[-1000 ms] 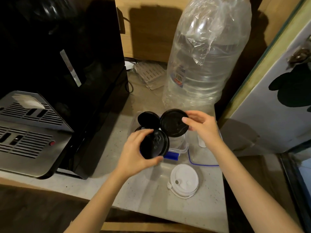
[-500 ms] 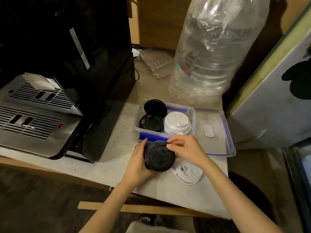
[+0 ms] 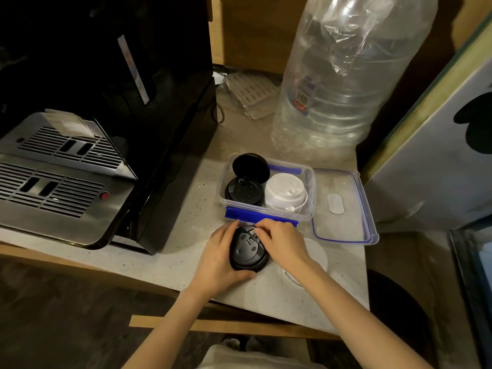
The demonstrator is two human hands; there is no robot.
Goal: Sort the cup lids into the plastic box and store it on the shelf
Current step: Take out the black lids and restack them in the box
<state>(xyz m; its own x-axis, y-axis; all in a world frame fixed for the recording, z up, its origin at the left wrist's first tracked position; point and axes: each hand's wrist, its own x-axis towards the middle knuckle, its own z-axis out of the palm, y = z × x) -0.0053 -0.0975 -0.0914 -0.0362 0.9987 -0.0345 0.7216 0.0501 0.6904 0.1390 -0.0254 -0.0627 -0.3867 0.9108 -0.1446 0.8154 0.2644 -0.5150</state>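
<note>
A black cup lid (image 3: 247,249) rests between both hands just in front of the clear plastic box (image 3: 310,187). My left hand (image 3: 215,259) cups its left and lower rim. My right hand (image 3: 282,241) pinches its top edge with the fingertips. Inside the box sit a stack of black lids (image 3: 243,191), one leaning upright behind it, and a stack of white lids (image 3: 286,193). A white lid (image 3: 316,255) lies on the counter, partly hidden under my right wrist. The box's blue-rimmed cover (image 3: 343,209) lies open to the right.
A black and steel coffee machine (image 3: 87,145) fills the left side. A large clear water bottle (image 3: 343,83) stands behind the box. A white panel (image 3: 439,161) rises on the right. The counter's front edge (image 3: 239,302) runs under my wrists.
The view pulled back and down. Both hands brought the black lids from above the box down to the counter in front of it, and now grip one black lid together.
</note>
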